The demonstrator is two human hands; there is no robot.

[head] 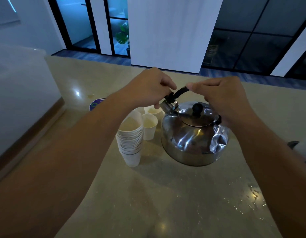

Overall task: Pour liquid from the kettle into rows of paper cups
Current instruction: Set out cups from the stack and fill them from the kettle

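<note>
On the beige counter (166,194), I am clamping both hands' fingers on the kettle (193,134) handle (181,91), left hand (148,88) at 10 o'clock, right hand (221,95) at 2, steadying for pouring into the paper cups (149,124).

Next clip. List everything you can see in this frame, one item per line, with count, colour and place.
kettle: one, shiny steel with black handle and lid knob, upright on the counter, centre.
cup stack: one, white paper, nested and leaning, left of the kettle.
loose cups: about three, white, holding pale liquid, behind the stack by the spout.
round lid: one, blue-purple, far left, partly hidden by the arm.
counter: one, beige stone, wet spots at right.
plant: one, green, behind the glass doors.
left hand: grips the handle's spout end.
right hand: grips the handle's other end.
</note>
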